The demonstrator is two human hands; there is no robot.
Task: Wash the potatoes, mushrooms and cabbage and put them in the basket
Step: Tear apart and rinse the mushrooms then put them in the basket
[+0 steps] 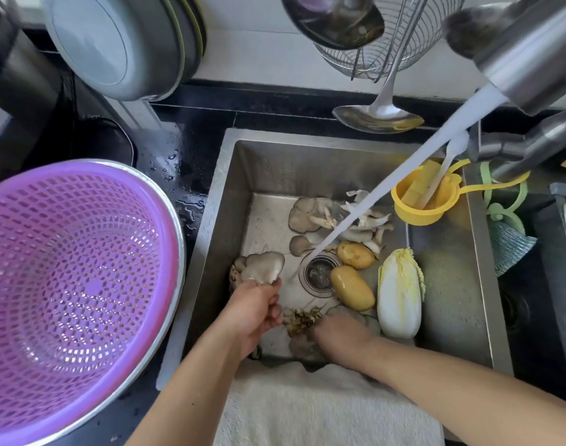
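In the steel sink (442, 284), my left hand (255, 313) grips a grey oyster mushroom (262, 267) by its stem, left of the drain. My right hand (342, 339) reaches down onto a mushroom clump (302, 320) at the sink's near side; its fingers are hidden. More mushrooms (336, 220) lie at the back under the running water. Two potatoes (352, 288) sit beside the drain. A napa cabbage (399, 294) lies to their right. The purple basket (66, 284) stands on the counter to the left and holds nothing.
The tap (529, 59) at the upper right pours a stream toward the drain (318, 273). A yellow strainer (426, 201) hangs in the sink's right corner. A ladle (378, 115) and pots hang at the back. A white towel (307, 410) covers the front edge.
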